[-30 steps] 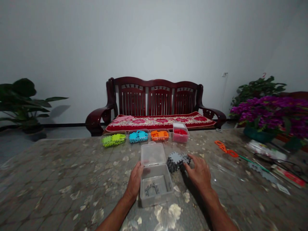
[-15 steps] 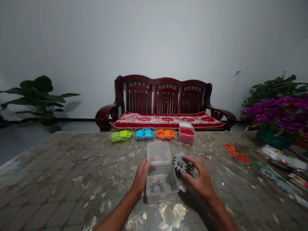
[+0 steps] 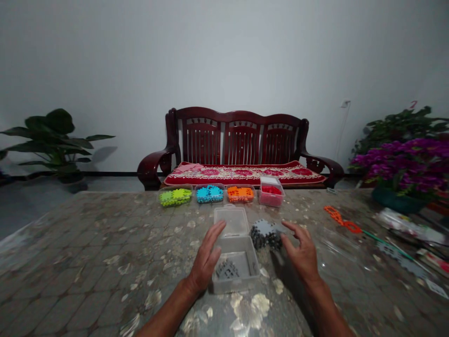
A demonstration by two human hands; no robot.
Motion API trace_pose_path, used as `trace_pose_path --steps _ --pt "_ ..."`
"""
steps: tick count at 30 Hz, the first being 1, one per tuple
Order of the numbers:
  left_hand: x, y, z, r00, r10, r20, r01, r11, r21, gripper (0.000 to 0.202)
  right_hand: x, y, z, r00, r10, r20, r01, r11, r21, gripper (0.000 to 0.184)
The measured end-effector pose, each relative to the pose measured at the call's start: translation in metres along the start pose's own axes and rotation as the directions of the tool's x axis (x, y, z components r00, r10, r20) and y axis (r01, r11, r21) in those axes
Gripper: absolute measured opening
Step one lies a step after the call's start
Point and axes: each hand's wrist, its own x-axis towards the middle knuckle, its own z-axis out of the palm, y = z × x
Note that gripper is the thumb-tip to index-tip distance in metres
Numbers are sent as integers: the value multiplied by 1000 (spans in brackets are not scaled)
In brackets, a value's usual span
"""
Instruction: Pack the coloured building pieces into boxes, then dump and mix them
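Observation:
Over the left side of a clear plastic box is my left hand, fingers apart and holding nothing. The hinged lid of this box lies folded back, away from me. A few grey interlocking pieces lie on the box floor, near its left corner. Just right of the box, a pile of grey toothed building pieces rests on the table. My right hand is at the right edge of that pile, thumb and fingers spread, with nothing in its grasp.
Tubs of green, blue, orange and red pieces line the table's far edge. To the right are a clear plastic tray, linked orange pieces and a pot of purple flowers. A wooden bench stands beyond.
My right hand has let go of the grey pieces and drawn slightly right. My left hand has moved from the box's side to above its left edge. More grey pieces show inside the box.

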Motion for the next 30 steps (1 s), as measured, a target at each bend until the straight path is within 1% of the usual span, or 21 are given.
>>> trace_pose_path --steps 2,4,6,11,15,17,20,23,24,26,27,29,30 --pt "-2 1 -2 995 17 94 -18 1000 10 59 3 13 2 1000 29 4 -29 995 -97 46" --pt "-2 1 -3 990 20 141 -25 999 35 59 3 20 5 999 31 23 -27 983 -183 50" --pt "-1 1 -3 985 28 170 -38 998 56 58 3 24 7 999 16 40 -5 969 -248 50" --pt "0 6 -2 988 40 148 -50 997 66 56 -1 24 10 998 10 61 11 939 -345 47" --pt "0 9 -1 988 39 148 -49 997 67 56 -2 24 11 996 29 85 0 944 -331 47" --pt "1 8 -2 987 48 151 -59 996 65 55 -2 23 11 996 40 79 -14 952 -306 50" --pt "1 7 -1 987 50 154 -61 996 64 55 2 21 8 996 92 20 -85 969 -231 55" --pt "0 6 -1 989 41 144 -49 997 53 58 6 13 4 982 179 -58 -181 983 -27 65" --pt "0 7 0 989 39 141 -46 998 48 59 6 8 2 978 200 -59 -196 979 58 68" --pt "-1 7 0 990 35 136 -41 998 43 61 5 -6 -1 980 197 -11 -191 961 198 70" --pt "-1 8 1 990 34 135 -41 998 44 62 3 -15 -1 985 169 35 -173 955 243 69" --pt "-2 7 1 991 33 131 -39 998 48 63 -4 -33 -1 986 77 145 -117 951 286 64" --pt "-3 7 1 991 31 131 -38 998 50 63 -7 -43 0 980 25 199 -85 951 296 63"
